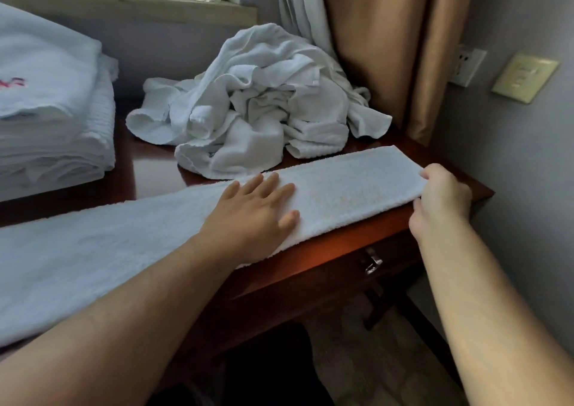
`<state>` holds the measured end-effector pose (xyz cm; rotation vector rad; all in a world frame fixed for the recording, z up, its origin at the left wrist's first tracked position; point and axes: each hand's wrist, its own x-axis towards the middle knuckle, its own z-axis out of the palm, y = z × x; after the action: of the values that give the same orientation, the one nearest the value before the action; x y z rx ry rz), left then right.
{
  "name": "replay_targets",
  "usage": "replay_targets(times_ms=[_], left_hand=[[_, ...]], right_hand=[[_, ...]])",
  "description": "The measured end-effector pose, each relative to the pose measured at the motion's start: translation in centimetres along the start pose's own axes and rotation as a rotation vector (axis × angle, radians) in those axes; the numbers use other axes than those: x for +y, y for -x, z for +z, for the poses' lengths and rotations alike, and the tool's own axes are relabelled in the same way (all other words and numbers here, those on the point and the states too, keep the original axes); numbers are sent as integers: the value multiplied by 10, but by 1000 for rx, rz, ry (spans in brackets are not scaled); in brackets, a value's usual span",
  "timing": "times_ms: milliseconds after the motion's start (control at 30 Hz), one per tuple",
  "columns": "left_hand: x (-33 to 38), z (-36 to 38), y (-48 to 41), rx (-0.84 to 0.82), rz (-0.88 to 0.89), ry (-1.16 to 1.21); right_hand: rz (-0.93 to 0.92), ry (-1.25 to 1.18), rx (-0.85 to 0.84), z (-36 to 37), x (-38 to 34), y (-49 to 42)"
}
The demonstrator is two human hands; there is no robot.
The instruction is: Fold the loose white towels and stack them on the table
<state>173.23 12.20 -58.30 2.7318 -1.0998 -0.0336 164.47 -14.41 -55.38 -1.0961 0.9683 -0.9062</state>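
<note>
Our left hand [257,210] lies flat on the long folded towel [348,188], with the fingers straight and a little spread. Our right hand [442,197] pinches the right end of this towel with curled fingers. The towel lies along the front edge of the worktop [149,176]. Behind it sits the pile of loose towels [257,104], and at the left a stack of folded towels [52,110].

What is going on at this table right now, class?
A person is folding a long white terry towel laid along the front edge of the reddish wooden table. The left hand presses flat on its middle, while the right hand grips its right end. A crumpled pile of loose white towels waits behind it; a stack of folded white towels sits at the left.
</note>
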Motion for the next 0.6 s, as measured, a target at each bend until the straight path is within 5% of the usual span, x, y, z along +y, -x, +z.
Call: replay_targets(times_ms=[167, 333, 500, 600], left_hand=[[2, -1, 6, 17, 0, 6], [1, -2, 15, 39, -4, 16], [-2, -7, 30, 74, -16, 80], [-9, -24, 37, 158, -51, 479]], right_hand=[[184, -171, -145, 1, 4, 12], [167, -2, -233, 9, -4, -5], [-114, 355, -200, 28, 4, -1], [-450, 363, -286, 40, -3, 34]])
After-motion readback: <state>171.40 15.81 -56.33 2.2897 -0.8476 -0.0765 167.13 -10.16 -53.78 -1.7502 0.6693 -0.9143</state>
